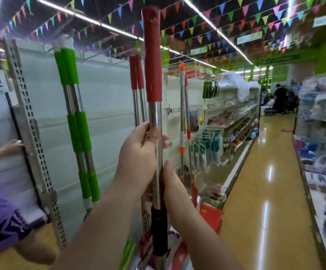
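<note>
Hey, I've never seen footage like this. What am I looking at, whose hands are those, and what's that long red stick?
There is no machine here. This is one picture from a camera worn on a person's head, looking forward and down in a shop aisle. The two bare hands belong to that person. The left hand and the right hand both grip a shiny metal pole with a red handle, held upright. Behind it, along the shelf wall, are green-handled poles and orange-tipped poles. At the left edge, another person's hand touches the shelf post.
</note>
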The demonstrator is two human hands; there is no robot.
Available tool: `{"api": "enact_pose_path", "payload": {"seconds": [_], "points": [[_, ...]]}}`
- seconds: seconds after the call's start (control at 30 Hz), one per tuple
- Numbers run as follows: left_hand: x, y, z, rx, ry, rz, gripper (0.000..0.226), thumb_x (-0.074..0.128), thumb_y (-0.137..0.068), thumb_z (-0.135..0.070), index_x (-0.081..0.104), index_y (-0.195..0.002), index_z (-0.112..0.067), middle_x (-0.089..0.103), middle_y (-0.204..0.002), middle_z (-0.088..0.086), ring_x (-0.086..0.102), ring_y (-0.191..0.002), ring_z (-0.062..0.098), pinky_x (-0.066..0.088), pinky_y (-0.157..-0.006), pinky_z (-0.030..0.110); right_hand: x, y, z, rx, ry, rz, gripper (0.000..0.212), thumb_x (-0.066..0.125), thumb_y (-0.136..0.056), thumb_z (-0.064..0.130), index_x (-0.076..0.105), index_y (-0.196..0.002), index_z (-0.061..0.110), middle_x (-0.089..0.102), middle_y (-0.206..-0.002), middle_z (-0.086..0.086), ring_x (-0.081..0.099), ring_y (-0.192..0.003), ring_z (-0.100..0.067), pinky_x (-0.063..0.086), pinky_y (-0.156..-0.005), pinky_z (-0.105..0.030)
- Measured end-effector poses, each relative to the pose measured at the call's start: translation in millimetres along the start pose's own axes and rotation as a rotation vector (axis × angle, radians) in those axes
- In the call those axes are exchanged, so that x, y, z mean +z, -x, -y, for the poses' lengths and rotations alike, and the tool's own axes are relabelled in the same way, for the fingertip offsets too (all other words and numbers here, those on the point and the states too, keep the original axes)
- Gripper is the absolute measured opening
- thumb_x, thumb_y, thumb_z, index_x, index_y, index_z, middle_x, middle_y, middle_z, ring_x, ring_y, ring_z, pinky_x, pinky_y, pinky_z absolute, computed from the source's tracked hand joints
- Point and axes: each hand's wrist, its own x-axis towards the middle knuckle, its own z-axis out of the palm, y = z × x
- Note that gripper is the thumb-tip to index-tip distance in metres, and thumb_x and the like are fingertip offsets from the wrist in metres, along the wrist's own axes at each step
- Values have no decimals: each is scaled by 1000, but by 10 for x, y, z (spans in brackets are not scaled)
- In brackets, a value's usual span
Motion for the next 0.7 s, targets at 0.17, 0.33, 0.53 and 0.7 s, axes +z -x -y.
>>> {"api": "enact_pose_path", "payload": {"seconds": [0.17,0.33,0.53,0.7], "points": [[230,-811,505,-1,-24,23,21,54,-103,-26,71,-98,-37,71,-75,-16,67,-68,5,50,-55,19,-219,-1018,183,-245,77,125,44,38,-98,55,56,-109,16,55,-69,-3,52,-58,-18,45,-54,-32],[405,-1611,755,-77,136,102,20,58,-102,-28,59,-115,-43,79,-98,-10,77,-93,11,58,-81,34,-372,-1752,21,-223,80,117,47,40,-95,55,57,-112,14,46,-64,-7,43,-50,-15,37,-48,-30],[677,-2248,1020,-54,107,1,11,61,-101,-29,62,-105,-39,78,-91,-4,77,-83,14,57,-71,32,-563,-2437,8,-161,67,107,51,39,-102,47,56,-114,0,46,-56,-1,39,-45,-14,34,-44,-26],[792,-2788,1246,17,-66,-102,12,68,-96,-27,69,-108,-30,67,-71,-16,62,-66,1,45,-65,23,-680,-3008,48,-108,74,167,46,41,-105,46,59,-108,4,57,-63,-1,51,-48,-15,40,-46,-29]]}}
